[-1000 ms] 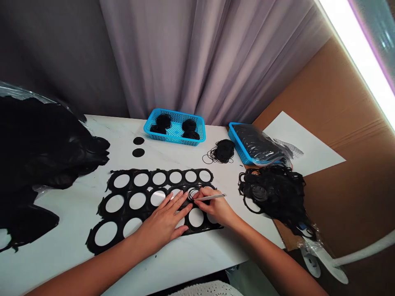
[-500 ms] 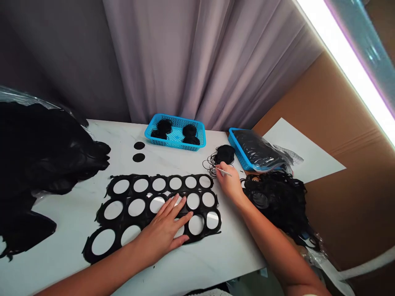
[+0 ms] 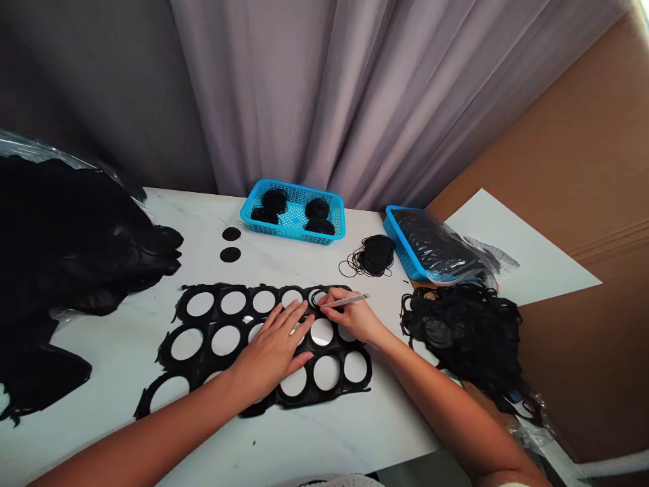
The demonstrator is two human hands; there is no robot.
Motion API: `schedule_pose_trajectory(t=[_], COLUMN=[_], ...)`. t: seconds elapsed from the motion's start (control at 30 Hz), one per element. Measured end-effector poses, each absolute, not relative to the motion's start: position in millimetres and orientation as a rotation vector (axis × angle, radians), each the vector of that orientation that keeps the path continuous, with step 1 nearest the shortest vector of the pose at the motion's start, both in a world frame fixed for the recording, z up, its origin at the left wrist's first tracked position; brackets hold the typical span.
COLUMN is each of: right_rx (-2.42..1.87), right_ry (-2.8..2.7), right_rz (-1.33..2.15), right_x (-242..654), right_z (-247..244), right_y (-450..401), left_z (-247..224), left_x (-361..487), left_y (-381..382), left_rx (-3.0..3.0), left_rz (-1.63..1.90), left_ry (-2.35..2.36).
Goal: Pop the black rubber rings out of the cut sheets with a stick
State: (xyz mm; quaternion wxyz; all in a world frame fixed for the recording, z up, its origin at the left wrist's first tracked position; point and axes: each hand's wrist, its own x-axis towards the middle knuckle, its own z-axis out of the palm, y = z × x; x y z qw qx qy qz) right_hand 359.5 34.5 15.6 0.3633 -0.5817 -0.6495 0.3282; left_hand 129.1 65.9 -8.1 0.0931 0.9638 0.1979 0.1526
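A black sheet [image 3: 215, 321] with rows of large round holes lies on the white table. My left hand [image 3: 276, 345] rests flat on it, fingers spread, covering some of the holes. My right hand [image 3: 355, 314] pinches slim silver tweezers [image 3: 345, 302] over the back row, near its right end. At their tip, a thin black ring [image 3: 314, 298] shows at one of the holes; whether the tweezers grip it is hidden by my fingers. Behind my right hand sits a heap of thin black rings [image 3: 378, 255], some spilling loose to its left.
Bundles of black rings sit in a blue basket [image 3: 294, 233] at the back. Two black discs [image 3: 230, 254] lie left of it. Black sheets [image 3: 76, 237] pile up at left. On the right are a blue tray [image 3: 405, 247] with a plastic bag [image 3: 439, 243] and tangled black scraps [image 3: 466, 338].
My right hand has moved left and nearer from the ring heap to the sheet's back row, tweezers still held. My left hand stays flat on the sheet. The view has shifted slightly.
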Motion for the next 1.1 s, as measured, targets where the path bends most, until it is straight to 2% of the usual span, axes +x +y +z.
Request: schedule_pose_trajectory(t=[0.2, 0.4, 0.53, 0.6, 0.67, 0.83, 0.9, 1.1], right_rx=[-1.529, -1.615, -2.058, -2.120, -2.036, -1.598, -1.478, -1.395], right_ry=[-1.811, -2.308, -1.866, -1.651, -1.582, -1.637, -1.646, -1.734], right_rz=[0.699, 0.149, -0.193, -0.248, -0.131, 0.651, 0.847, 0.958], right_x=[356.4, 361.3, 402.1, 416.1, 414.4, 358.3, 335.7, 314.7], right_z=[14.4, 16.6, 26.6, 32.5, 35.7, 28.4, 23.4, 15.9], right_y=[28.9, 33.8, 66.6, 80.5, 86.5, 73.2, 65.3, 56.6], left_z=[-8.1, -6.8, -6.8, -5.2, -1.9, 3.5, 1.8, -4.4], left_x=[129.7, 129.1, 129.4, 128.6, 125.4, 105.4, 97.2, 89.2], left_y=[65.9, 65.2, 65.2, 65.8, 67.1, 69.6, 69.2, 66.6], left_rx=[2.874, 2.857, 2.841, 2.825, 2.801, 2.797, 2.818, 2.822], left_rz=[0.429, 0.420, 0.405, 0.412, 0.428, 0.477, 0.450, 0.414], left_ry=[0.601, 0.605, 0.609, 0.595, 0.568, 0.688, 0.728, 0.747])
